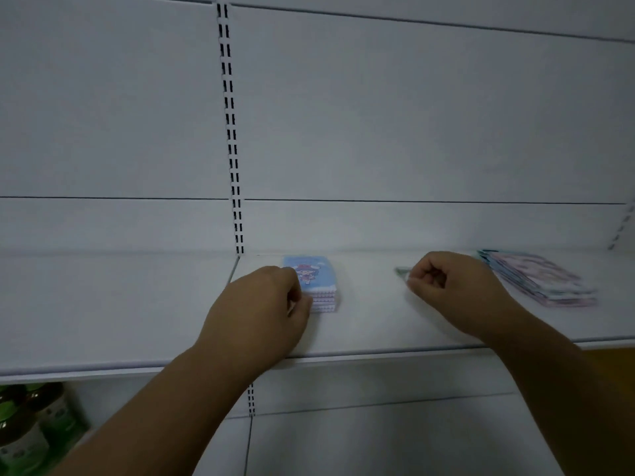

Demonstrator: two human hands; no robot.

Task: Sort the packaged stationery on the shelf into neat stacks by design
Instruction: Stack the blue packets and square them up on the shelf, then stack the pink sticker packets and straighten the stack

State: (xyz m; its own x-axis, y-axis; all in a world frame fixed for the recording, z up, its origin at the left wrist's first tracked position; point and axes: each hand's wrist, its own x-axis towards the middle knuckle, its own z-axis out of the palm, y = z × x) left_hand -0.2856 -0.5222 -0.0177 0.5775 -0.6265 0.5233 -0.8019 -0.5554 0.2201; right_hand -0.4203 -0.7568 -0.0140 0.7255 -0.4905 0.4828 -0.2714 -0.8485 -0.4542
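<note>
A small squared stack of packaged stationery (314, 286), rectangular packs with glossy wrap and a pale blue cover showing a cartoon figure in red, sits on the white shelf (103, 304) near its back edge, just right of the seam where two shelf panels meet; about five packs seem to be piled there, though blur makes the count uncertain. The left hand (264, 304) is against the stack's left and front side, its fingers (302, 305) curled in and touching the lower packs; whether they actually pinch a pack or only press the edges cannot be told. Well apart toward the shelf's right end lies a second, looser pile (539, 280) of larger flat packs in pink and pale lilac print, fanned so their edges step out; their number cannot be counted. Between the two piles the right hand (453, 286) is curled into a loose fist, its fingertips pinching a thin, clear or greyish sliver (402, 270) too blurred to identify. The shelf is smooth white painted metal with a rounded front lip. Below its left end stand dark bottles with green labels (31, 427), at least two.
</note>
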